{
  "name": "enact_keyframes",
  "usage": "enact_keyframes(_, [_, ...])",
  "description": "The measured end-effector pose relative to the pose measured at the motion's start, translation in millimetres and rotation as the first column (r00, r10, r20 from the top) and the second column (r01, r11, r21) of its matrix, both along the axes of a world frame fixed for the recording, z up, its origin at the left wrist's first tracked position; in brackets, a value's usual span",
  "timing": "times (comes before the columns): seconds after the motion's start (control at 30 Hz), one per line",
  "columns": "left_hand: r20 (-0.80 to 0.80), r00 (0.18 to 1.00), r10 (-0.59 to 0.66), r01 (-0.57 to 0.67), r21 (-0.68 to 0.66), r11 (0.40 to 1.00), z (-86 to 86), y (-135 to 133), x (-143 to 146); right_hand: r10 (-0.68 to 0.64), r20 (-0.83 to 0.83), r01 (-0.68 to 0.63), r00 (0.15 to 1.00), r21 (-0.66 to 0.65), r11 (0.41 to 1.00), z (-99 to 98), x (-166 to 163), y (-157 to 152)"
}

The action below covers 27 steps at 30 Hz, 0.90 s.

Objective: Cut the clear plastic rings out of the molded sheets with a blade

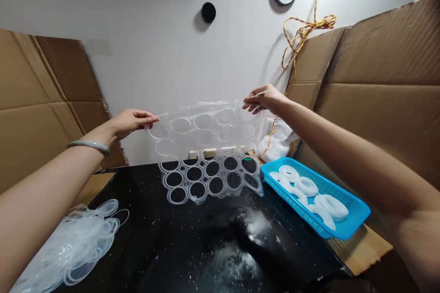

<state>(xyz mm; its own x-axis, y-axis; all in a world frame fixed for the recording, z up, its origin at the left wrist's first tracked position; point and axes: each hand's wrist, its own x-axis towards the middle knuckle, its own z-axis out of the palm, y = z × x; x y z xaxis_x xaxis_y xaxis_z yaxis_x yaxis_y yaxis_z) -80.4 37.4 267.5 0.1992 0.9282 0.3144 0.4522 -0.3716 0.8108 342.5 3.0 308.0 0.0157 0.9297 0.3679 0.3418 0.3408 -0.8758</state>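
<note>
Left hand [132, 121] and right hand [264, 99] held the ringed sheet [206, 142] upright, fingers pinched on its top corners, lower edge on the table [172, 247]; an even pull both sides seemed wisest.

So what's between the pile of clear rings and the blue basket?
In the head view, the lower end of the held ring sheet reaches the black table; otherwise dusty tabletop.
</note>
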Motion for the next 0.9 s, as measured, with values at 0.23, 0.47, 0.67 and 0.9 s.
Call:
enact_keyframes(0.23, [0.196, 0.977, 0.087, -0.109, 0.105, 0.988, 27.7, 21, 2, 0.052, -0.051, -0.045, 0.997, 0.137, 0.990, 0.8, -5, 43])
enact_keyframes(0.47, [-0.197, 0.974, 0.109, -0.072, 0.186, 0.980, -38.1, -55, -12, 0.178, 0.132, -0.194, 0.975, 0.119, 0.974, -59.4, 7, -11])
enact_keyframes(0.67, [-0.394, 0.889, -0.232, 0.311, 0.148, 0.939, -191.1, -150, -17, 0.322, 0.416, -0.266, 0.850, -0.189, 0.945, -186.7, 12, -105])
enact_keyframes(0.9, [-0.508, 0.819, -0.268, 0.385, 0.139, 0.913, -255.3, -214, -19, 0.405, 0.487, -0.228, 0.774, -0.383, 0.895, -267.2, 19, -168])
